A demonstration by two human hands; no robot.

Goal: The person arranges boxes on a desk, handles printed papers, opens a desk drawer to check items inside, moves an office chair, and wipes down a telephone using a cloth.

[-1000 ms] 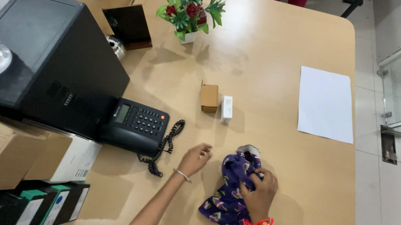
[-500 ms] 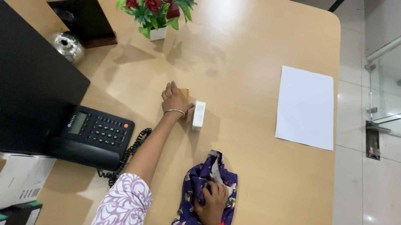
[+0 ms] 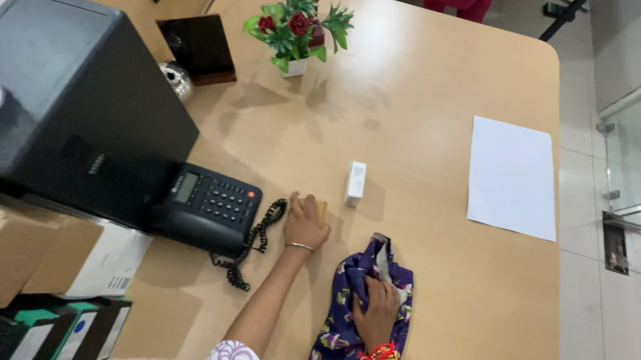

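My left hand (image 3: 304, 222) is grasping what seems a small brown box (image 3: 321, 211) mid-tabletop; my right hand (image 3: 378, 311) is clutching purple floral cloth (image 3: 344, 327) near the front edge.

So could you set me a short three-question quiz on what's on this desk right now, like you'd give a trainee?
1. True or false: the left hand covers the small brown box.
2. Which lies under the right hand? A) white paper sheet B) purple flowered cloth bag C) black desk phone
3. Fill in: the small white box stands ___ from both hands.

Key
1. True; its fingers close over it.
2. B
3. apart; it sits beyond the brown box, untouched.
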